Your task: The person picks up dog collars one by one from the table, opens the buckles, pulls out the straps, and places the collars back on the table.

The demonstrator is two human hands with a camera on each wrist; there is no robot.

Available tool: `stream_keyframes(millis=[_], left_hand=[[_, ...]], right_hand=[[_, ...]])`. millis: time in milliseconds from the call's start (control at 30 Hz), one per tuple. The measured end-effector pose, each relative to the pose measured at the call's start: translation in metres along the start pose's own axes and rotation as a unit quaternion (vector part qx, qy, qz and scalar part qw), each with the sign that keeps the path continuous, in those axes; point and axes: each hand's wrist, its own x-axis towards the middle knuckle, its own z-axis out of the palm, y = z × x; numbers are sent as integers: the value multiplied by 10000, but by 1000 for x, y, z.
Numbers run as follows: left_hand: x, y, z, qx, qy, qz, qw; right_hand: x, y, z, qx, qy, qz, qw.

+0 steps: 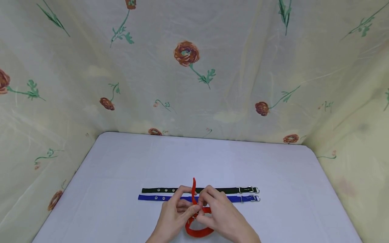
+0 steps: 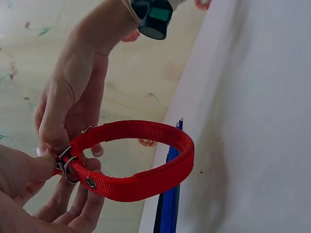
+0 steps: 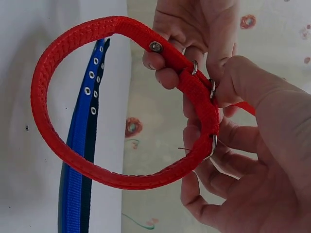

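Note:
A red collar [image 1: 199, 233] is bent into a loop between my two hands. Metal rings and a buckle [image 2: 65, 160] sit where its ends overlap, and an eyelet [image 3: 155, 46] shows beside them. My left hand [image 1: 173, 214] pinches the strap at the buckle with thumb and fingers. Opposite it, my right hand [image 1: 223, 216] pinches the strap at the same spot. The strap's free end [image 1: 193, 184] stands up between the hands. Behind them a black collar [image 1: 222, 190] and a blue collar [image 1: 235, 199] lie flat, partly hidden by the fingers.
The collars lie on a white-covered table [image 1: 121, 168], side by side, with buckles and rings at the right and eyelets at the left. A flowered cloth [image 1: 231, 67] hangs behind the table and along both sides.

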Motion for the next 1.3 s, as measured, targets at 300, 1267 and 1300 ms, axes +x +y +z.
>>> stream_keyframes(millis=[300,1267,1300], left_hand=[[2,1,0,-228,-42,-106,9997],[-1,3,-6,-531,-101,-456,9975],[-1,3,-6,-540,-118,-453,9974]], right_hand=[[0,2,1,96,101,102,9999],[-6,2,14,891,1242,324,9877],[-6,3,14,930,1276,264,9871]])
